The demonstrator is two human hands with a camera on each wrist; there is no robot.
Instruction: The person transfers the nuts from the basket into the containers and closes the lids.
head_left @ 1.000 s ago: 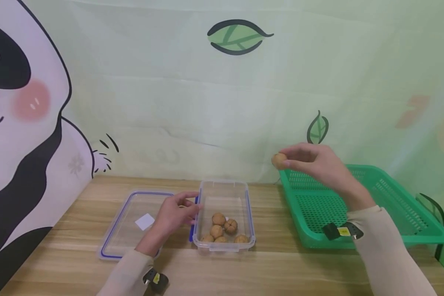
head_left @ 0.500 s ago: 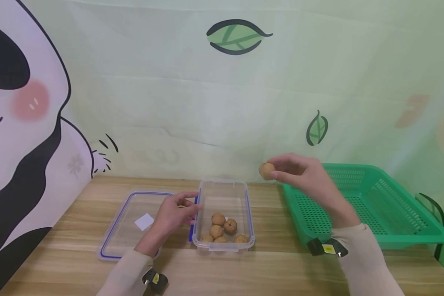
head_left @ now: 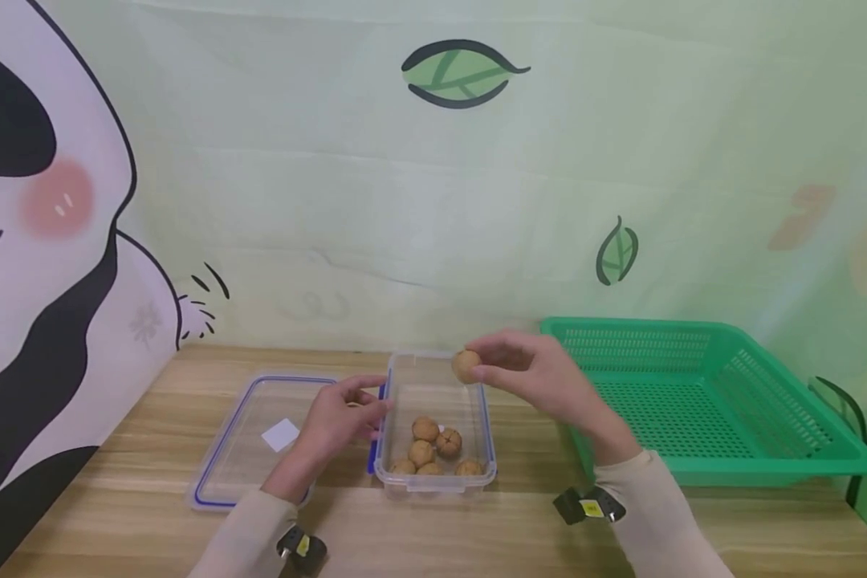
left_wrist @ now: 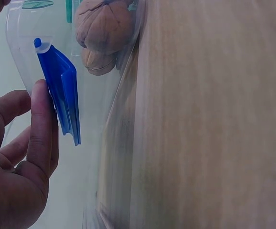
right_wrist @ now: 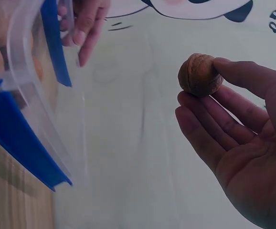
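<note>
Brown walnut (head_left: 466, 366), green basket (head_left: 708, 401)

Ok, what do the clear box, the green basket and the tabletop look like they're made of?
Clear box: glossy see-through plastic with blue clips. Green basket: matte moulded plastic, perforated walls. Table: pale wood grain, perhaps laminate.

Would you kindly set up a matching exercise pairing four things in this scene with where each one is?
Things:
1. walnut
2. green basket
3. lid
4. clear box

Places:
A. flat on the table, left of the box
B. pinched in the right hand
C. far right on the table
D. beside the left hand, five walnuts inside

Pairs: 1-B, 2-C, 3-A, 4-D
</note>
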